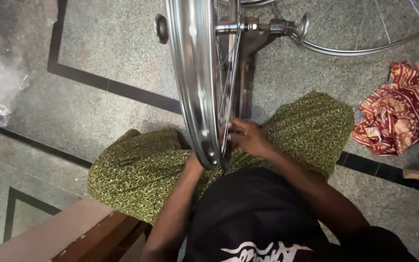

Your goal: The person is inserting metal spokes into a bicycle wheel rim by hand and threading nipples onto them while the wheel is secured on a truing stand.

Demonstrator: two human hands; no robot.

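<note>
We judge the chrome wheel rim (192, 82) rigid, light, slippery. Right hand (248, 137) pinches spokes (226, 92) at 6 o'clock; left hand (193, 162) hidden, grip indeterminable.

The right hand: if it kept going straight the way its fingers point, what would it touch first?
The right hand points left, fingertips already among the spokes. Straight on, it would probably meet the shiny wheel rim first, though depth is hard to judge.

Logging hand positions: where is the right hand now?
In the head view, the right hand sits just right of centre, fingers at the spokes beside the upright wheel rim.
</note>
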